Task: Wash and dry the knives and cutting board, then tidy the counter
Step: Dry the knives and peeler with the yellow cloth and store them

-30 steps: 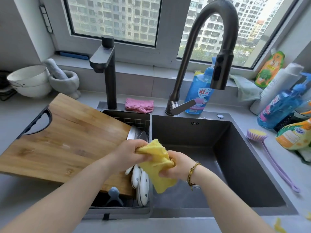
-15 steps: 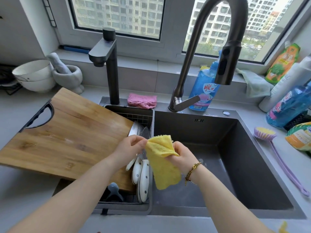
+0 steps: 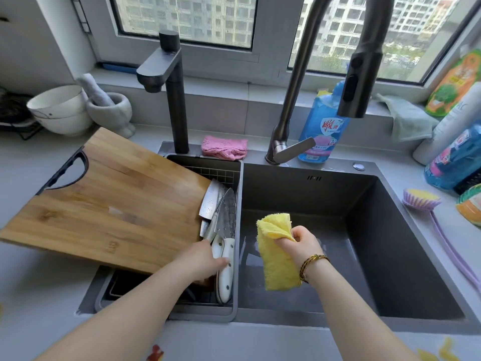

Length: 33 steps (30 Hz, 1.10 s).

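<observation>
The right grip (image 3: 302,243) clenches one yellow cloth (image 3: 276,259) over the sink (image 3: 390,230). The left grip (image 3: 203,261) rests on the white handles of three knives (image 3: 226,217) lying in the drain basket (image 3: 208,312); I cannot tell whether it clasps one. One cutting board (image 3: 117,204) lies across the basket and the worktop (image 3: 39,295).
</observation>
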Each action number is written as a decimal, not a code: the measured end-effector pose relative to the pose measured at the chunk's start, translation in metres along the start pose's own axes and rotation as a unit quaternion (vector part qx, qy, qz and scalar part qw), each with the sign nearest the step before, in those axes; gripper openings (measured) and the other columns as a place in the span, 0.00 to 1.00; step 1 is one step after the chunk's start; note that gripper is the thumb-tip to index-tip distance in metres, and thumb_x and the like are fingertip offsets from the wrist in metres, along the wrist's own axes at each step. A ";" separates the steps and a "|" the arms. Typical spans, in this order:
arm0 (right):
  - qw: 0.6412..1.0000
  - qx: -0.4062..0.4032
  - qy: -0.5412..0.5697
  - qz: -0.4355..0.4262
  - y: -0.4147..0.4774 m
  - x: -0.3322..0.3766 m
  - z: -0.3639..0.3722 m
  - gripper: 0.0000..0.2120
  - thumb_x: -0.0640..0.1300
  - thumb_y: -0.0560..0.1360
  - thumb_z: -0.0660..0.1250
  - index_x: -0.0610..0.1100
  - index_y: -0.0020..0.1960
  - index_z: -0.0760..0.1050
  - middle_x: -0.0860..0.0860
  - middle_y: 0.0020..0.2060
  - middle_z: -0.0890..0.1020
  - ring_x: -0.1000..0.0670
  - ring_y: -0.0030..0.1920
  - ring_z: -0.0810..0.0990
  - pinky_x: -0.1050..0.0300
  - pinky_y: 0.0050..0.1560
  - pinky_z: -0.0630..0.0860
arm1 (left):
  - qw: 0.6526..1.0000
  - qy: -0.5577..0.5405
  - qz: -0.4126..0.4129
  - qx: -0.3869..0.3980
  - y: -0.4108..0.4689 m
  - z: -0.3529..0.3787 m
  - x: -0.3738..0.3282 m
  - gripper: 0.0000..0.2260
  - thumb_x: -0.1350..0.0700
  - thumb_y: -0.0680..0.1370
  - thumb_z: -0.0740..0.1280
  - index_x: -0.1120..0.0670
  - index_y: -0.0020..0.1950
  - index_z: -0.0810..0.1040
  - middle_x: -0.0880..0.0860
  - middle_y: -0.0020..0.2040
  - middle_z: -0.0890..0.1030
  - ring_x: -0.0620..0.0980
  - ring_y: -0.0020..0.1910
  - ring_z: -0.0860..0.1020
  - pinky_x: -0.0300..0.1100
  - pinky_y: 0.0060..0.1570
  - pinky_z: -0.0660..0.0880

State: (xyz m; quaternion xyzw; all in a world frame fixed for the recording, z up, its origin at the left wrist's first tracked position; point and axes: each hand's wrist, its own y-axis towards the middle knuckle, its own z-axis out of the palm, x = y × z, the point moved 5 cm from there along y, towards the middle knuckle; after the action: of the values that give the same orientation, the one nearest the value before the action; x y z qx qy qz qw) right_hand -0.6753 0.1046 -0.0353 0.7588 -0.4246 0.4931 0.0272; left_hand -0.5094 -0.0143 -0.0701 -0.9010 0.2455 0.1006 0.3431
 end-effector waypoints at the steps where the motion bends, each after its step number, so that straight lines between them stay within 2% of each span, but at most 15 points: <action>1: 1.000 0.007 0.000 0.002 0.001 -0.001 0.002 0.15 0.50 0.74 0.66 0.45 0.36 0.62 0.51 0.33 0.67 0.53 0.33 0.65 0.61 0.33 0.64 | 1.000 -0.005 -0.005 0.016 -0.003 0.001 0.000 0.18 0.40 0.76 0.60 0.55 0.52 0.69 0.50 0.41 0.78 0.46 0.34 0.76 0.39 0.35 0.71; 6: 0.999 0.033 -0.007 0.009 0.003 -0.003 0.009 0.14 0.49 0.74 0.66 0.46 0.37 0.63 0.51 0.34 0.68 0.54 0.34 0.66 0.62 0.34 0.65 | 0.994 -0.090 -0.008 0.069 -0.013 0.011 -0.009 0.18 0.41 0.76 0.62 0.55 0.49 0.65 0.50 0.38 0.74 0.44 0.33 0.77 0.36 0.32 0.72; 12: 0.999 0.040 0.001 0.021 0.008 -0.007 0.013 0.13 0.50 0.74 0.65 0.46 0.38 0.63 0.51 0.35 0.68 0.53 0.35 0.67 0.61 0.35 0.66 | 0.977 -0.203 -0.031 0.063 -0.013 0.007 -0.015 0.20 0.48 0.75 0.67 0.56 0.58 0.64 0.50 0.41 0.72 0.44 0.34 0.73 0.35 0.29 0.71; 16: 0.999 0.035 0.003 0.019 0.008 -0.007 0.012 0.14 0.50 0.75 0.64 0.46 0.38 0.63 0.51 0.34 0.67 0.54 0.35 0.66 0.61 0.34 0.65 | 0.959 -0.258 -0.051 0.110 -0.010 0.005 -0.016 0.08 0.53 0.76 0.64 0.56 0.47 0.68 0.54 0.38 0.74 0.49 0.34 0.74 0.40 0.37 0.77; 18: 0.999 0.032 0.009 0.020 0.007 -0.007 0.010 0.14 0.50 0.75 0.64 0.46 0.37 0.62 0.51 0.34 0.67 0.54 0.34 0.66 0.62 0.34 0.65 | 0.947 -0.290 -0.062 0.120 -0.010 0.000 -0.015 0.05 0.55 0.76 0.62 0.57 0.44 0.70 0.55 0.38 0.73 0.51 0.36 0.73 0.43 0.40 0.76; 20: 0.999 0.028 0.016 0.021 0.006 -0.008 0.009 0.14 0.50 0.75 0.64 0.45 0.37 0.62 0.51 0.34 0.67 0.54 0.34 0.66 0.61 0.34 0.64 | 0.932 -0.332 -0.071 0.125 -0.013 -0.007 -0.014 0.03 0.57 0.76 0.60 0.57 0.45 0.71 0.55 0.39 0.75 0.50 0.36 0.74 0.39 0.36 0.75; 23: 0.999 0.023 0.025 0.022 0.004 -0.007 0.006 0.14 0.50 0.75 0.64 0.45 0.37 0.62 0.50 0.34 0.67 0.53 0.34 0.65 0.61 0.34 0.64 | 0.920 -0.367 -0.050 0.126 -0.019 -0.024 -0.009 0.04 0.59 0.77 0.59 0.58 0.49 0.71 0.54 0.39 0.80 0.43 0.24 0.73 0.32 0.24 0.66; 27: 0.999 0.008 0.034 0.021 0.003 -0.006 -0.001 0.14 0.49 0.75 0.64 0.44 0.37 0.63 0.51 0.33 0.66 0.53 0.33 0.65 0.61 0.33 0.64 | 0.904 -0.407 -0.013 0.129 -0.034 -0.050 0.009 0.03 0.60 0.75 0.62 0.60 0.46 0.72 0.51 0.27 0.76 0.43 0.20 0.70 0.31 0.20 0.67; 31: 0.996 -0.032 0.076 0.025 0.002 -0.004 -0.007 0.12 0.47 0.75 0.64 0.44 0.39 0.64 0.51 0.33 0.67 0.53 0.33 0.65 0.60 0.33 0.63 | 0.925 -0.356 0.051 0.125 -0.048 -0.066 0.025 0.21 0.48 0.61 0.71 0.60 0.45 0.72 0.50 0.27 0.75 0.45 0.24 0.70 0.33 0.23 0.68; 33: 0.994 -0.049 0.096 0.022 0.002 -0.001 -0.008 0.09 0.46 0.75 0.64 0.43 0.42 0.65 0.51 0.34 0.67 0.53 0.33 0.66 0.60 0.33 0.63 | 0.934 -0.328 0.073 0.124 -0.051 -0.066 0.027 0.21 0.46 0.62 0.72 0.58 0.45 0.72 0.50 0.27 0.76 0.45 0.25 0.72 0.35 0.25 0.70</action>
State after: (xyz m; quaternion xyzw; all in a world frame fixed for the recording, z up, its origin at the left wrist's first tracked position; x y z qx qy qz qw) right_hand -0.6824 0.1081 -0.0331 0.6960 -0.4602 0.5431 0.0941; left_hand -0.4596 -0.0356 -0.0010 -0.7482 0.1947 0.3837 0.5050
